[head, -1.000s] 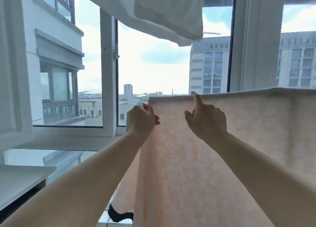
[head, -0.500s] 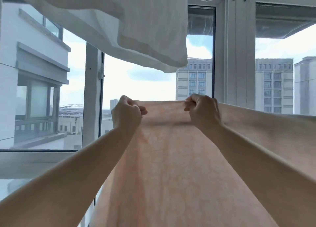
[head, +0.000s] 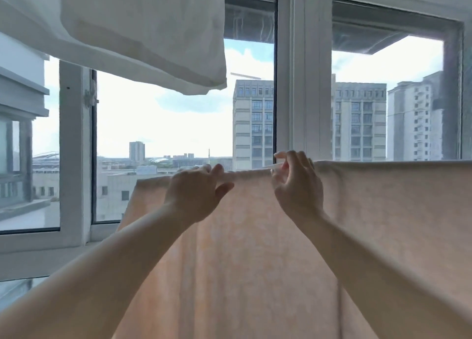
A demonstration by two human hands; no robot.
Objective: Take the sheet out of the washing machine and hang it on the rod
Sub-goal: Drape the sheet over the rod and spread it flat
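A pale peach sheet (head: 255,249) hangs draped over a horizontal rod that its top fold hides, and it falls straight down in front of me. At the left part of that fold, my left hand (head: 196,193) rests on the edge, fingers laid over it and thumb spread apart below. A little to the right, my right hand (head: 297,182) pinches the top edge between thumb and forefinger, the other fingers loosely curled. The sheet's left end stops just left of my left hand. The washing machine is out of view.
White laundry (head: 132,32) hangs overhead at the upper left, close above the sheet. Straight ahead are white window frames (head: 291,83) with glass, and a sill (head: 43,259) at the lower left. Buildings stand outside.
The sheet's top edge has gone from stretched between two fists to lying level over the rod. My left hand has loosened its grip, and my right has eased to a pinch.
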